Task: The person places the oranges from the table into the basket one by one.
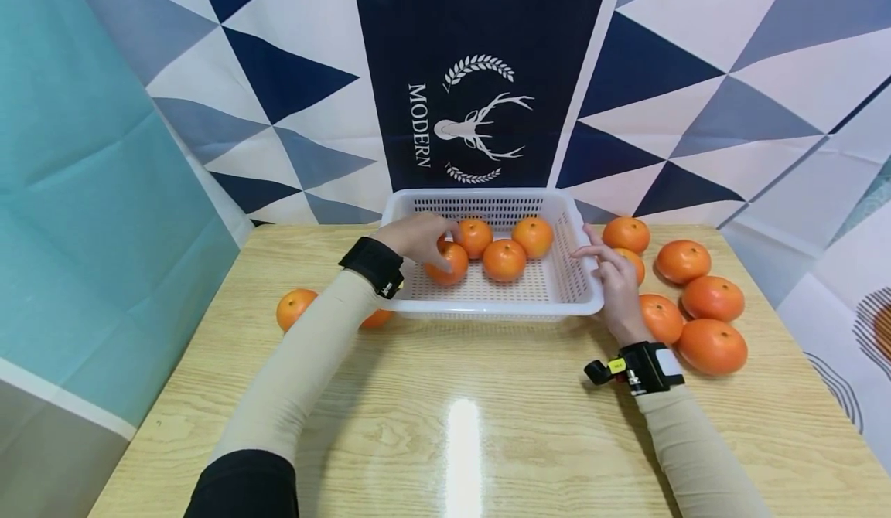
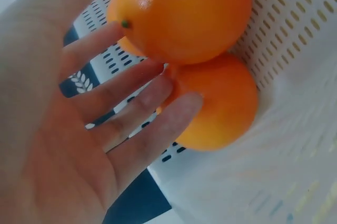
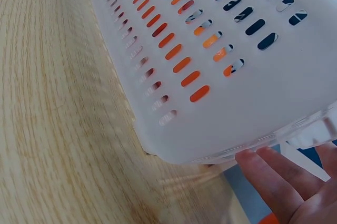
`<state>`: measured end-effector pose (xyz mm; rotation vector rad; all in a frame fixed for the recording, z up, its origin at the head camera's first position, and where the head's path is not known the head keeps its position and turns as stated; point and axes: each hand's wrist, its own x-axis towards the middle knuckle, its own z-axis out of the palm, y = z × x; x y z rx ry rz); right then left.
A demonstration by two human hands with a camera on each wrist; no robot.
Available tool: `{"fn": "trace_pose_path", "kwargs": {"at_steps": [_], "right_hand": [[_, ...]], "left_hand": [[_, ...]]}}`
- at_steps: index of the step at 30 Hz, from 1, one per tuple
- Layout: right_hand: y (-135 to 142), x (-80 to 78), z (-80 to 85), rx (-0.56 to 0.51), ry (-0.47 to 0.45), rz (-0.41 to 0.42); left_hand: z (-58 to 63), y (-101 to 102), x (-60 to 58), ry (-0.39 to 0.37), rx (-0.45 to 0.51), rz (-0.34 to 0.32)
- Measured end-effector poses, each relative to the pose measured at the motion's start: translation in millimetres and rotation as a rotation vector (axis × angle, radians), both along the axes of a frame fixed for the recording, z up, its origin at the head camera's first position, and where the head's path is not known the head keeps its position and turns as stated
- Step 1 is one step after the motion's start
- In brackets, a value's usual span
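A white perforated plastic basket stands on the table with several oranges in it. My left hand reaches over its left side, around the leftmost orange. In the left wrist view the fingers spread, fairly straight, beside a large orange and a lower orange; the thumb is mostly cut off at the top. At the basket's right end is my right hand, its fingers extended along the outside of the rim. The right wrist view shows two fingertips against the rim's underside.
Several loose oranges lie on the wooden table right of the basket. On the left, another orange and a partly hidden orange lie by the left forearm. A patterned cloth hangs behind the basket.
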<state>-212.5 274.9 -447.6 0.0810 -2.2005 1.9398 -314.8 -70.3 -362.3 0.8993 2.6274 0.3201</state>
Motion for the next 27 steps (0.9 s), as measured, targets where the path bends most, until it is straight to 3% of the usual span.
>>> {"fn": "trace_pose_path", "kwargs": {"at_steps": [9, 17, 27], "right_hand": [[-1, 0.3, -2.3, 0.016, 0.017, -0.023], [0, -1.1, -1.1, -0.022, 0.0, -0.006], [2, -0.5, -0.8, -0.023, -0.018, 0.008]], "left_hand": [[20.8, -6, 1.4, 0.017, 0.037, 0.019], [45.9, -10, 9.0, 0.142, 0.116, -0.024], [51.5, -19, 17.0, 0.194, 0.131, 0.003]]}}
